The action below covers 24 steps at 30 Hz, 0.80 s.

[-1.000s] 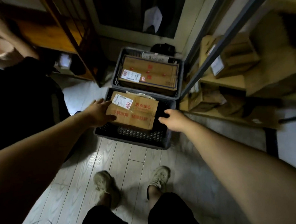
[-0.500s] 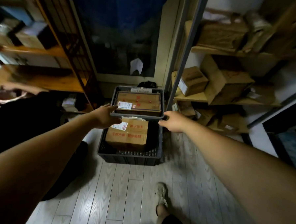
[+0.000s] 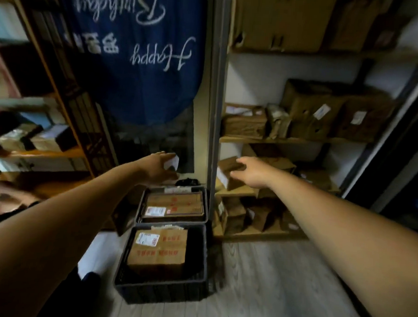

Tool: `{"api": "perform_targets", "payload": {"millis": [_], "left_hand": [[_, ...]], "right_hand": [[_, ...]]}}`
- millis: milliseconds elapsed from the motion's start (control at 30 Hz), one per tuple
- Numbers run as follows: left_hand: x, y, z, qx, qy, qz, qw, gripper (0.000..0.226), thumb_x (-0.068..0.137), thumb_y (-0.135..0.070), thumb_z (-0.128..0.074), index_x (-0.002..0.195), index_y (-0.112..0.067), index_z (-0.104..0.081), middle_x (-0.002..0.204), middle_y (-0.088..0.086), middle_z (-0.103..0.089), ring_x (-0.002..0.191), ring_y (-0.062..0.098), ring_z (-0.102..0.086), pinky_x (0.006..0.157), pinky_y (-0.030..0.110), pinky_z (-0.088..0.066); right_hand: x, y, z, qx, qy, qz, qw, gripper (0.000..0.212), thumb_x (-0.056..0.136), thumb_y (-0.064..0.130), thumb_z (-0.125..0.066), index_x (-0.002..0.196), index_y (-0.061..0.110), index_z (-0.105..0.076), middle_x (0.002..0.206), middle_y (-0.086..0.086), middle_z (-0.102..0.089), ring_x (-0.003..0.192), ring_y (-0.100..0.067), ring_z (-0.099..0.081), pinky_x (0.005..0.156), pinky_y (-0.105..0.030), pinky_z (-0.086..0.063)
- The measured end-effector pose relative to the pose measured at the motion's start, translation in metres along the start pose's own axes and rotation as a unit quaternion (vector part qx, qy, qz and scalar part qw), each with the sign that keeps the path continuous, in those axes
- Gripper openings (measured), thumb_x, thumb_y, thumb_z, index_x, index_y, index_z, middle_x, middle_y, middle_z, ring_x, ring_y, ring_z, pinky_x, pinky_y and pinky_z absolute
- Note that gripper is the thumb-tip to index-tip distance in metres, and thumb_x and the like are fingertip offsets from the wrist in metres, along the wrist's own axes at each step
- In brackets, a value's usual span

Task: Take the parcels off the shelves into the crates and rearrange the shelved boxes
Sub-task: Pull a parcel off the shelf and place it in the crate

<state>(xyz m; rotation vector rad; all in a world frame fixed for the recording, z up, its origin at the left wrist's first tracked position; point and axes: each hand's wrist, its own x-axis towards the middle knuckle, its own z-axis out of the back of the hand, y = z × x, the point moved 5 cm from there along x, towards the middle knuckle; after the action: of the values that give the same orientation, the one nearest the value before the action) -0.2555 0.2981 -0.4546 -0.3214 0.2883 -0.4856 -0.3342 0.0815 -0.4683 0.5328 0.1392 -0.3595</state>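
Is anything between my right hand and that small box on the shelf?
Nothing visible. The right hand is already at the small box, its fingers overlapping the top; the grey upright post stands left of both.

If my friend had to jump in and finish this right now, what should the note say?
Left hand: raised ahead, empty as far as the blur shows.
Right hand: reaching at a small box on the right shelves, grip unclear.
Done: near crate and far crate on the floor each hold a labelled carton.
Left: many parcels remain on the shelves; move them over and tidy the rest.
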Motion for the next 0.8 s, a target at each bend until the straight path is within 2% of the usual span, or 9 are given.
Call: {"api": "perform_targets", "payload": {"millis": [67,133,233,300,400,533,633,800], "left_hand": [[0.002,-0.034,0.015,-0.008,-0.014,-0.007,1.000,0.065,0.089,-0.033,-0.061,0.146,-0.026,-0.030,0.148,0.005,-0.036,0.129,0.023,-0.042,0.102,0.034,-0.034],[0.002,-0.077,0.027,-0.001,-0.023,-0.034,0.999,0.060,0.091,-0.032,-0.059,0.144,-0.030,-0.031,0.144,0.002,-0.039,0.130,0.024,-0.042,0.099,0.034,-0.035],[0.004,-0.132,0.044,0.008,-0.039,-0.050,0.998,0.068,0.090,-0.036,-0.058,0.148,-0.028,-0.023,0.152,0.005,-0.030,0.135,0.027,-0.035,0.109,0.042,-0.032],[0.008,-0.169,0.053,0.010,-0.055,-0.064,0.996,0.071,0.089,-0.036,-0.060,0.149,-0.030,-0.023,0.151,0.006,-0.032,0.134,0.027,-0.036,0.109,0.045,-0.033],[0.011,-0.227,0.065,-0.005,-0.084,-0.075,0.994,0.072,0.087,-0.034,-0.062,0.148,-0.030,-0.023,0.149,0.006,-0.036,0.128,0.024,-0.043,0.098,0.036,-0.036],[0.017,-0.283,0.079,0.000,-0.115,-0.086,0.990,0.075,0.088,-0.034,-0.062,0.149,-0.029,-0.019,0.154,0.005,-0.029,0.137,0.026,-0.033,0.110,0.041,-0.029],[0.019,-0.319,0.089,0.002,-0.127,-0.103,0.987,0.074,0.089,-0.034,-0.061,0.150,-0.028,-0.018,0.154,0.005,-0.027,0.134,0.025,-0.038,0.108,0.038,-0.030],[0.032,-0.359,0.112,0.021,-0.146,-0.136,0.980,0.073,0.089,-0.036,-0.060,0.149,-0.029,-0.019,0.157,0.002,-0.021,0.140,0.026,-0.028,0.111,0.040,-0.026]], "right_hand": [[-0.014,-0.014,0.039,-0.003,-0.026,0.003,1.000,0.062,0.092,0.041,-0.055,0.147,0.020,-0.033,0.150,-0.007,-0.037,0.133,-0.026,-0.040,0.105,-0.036,-0.036],[-0.030,-0.033,0.079,-0.008,-0.047,0.011,0.999,0.063,0.092,0.041,-0.055,0.147,0.019,-0.032,0.150,-0.006,-0.036,0.134,-0.025,-0.039,0.104,-0.034,-0.035],[-0.052,-0.054,0.131,-0.022,-0.070,0.027,0.997,0.056,0.093,0.039,-0.055,0.143,0.018,-0.039,0.146,-0.006,-0.042,0.130,-0.025,-0.043,0.097,-0.029,-0.038],[-0.066,-0.071,0.165,-0.017,-0.095,0.035,0.995,0.052,0.094,0.035,-0.055,0.142,0.019,-0.041,0.145,-0.005,-0.043,0.129,-0.024,-0.044,0.094,-0.027,-0.037],[-0.078,-0.098,0.213,-0.014,-0.134,0.041,0.990,0.056,0.094,0.035,-0.056,0.144,0.019,-0.038,0.147,-0.004,-0.040,0.130,-0.023,-0.042,0.094,-0.027,-0.036],[-0.090,-0.123,0.261,-0.035,-0.161,0.038,0.986,0.063,0.093,0.041,-0.055,0.147,0.021,-0.031,0.152,-0.004,-0.032,0.134,-0.025,-0.038,0.101,-0.032,-0.037],[-0.095,-0.141,0.295,-0.034,-0.183,0.039,0.982,0.066,0.091,0.043,-0.057,0.148,0.023,-0.031,0.151,-0.004,-0.033,0.132,-0.024,-0.040,0.102,-0.033,-0.037],[-0.098,-0.161,0.342,-0.036,-0.217,0.041,0.975,0.067,0.092,0.040,-0.057,0.149,0.022,-0.028,0.153,-0.004,-0.031,0.136,-0.024,-0.036,0.104,-0.031,-0.034]]}}
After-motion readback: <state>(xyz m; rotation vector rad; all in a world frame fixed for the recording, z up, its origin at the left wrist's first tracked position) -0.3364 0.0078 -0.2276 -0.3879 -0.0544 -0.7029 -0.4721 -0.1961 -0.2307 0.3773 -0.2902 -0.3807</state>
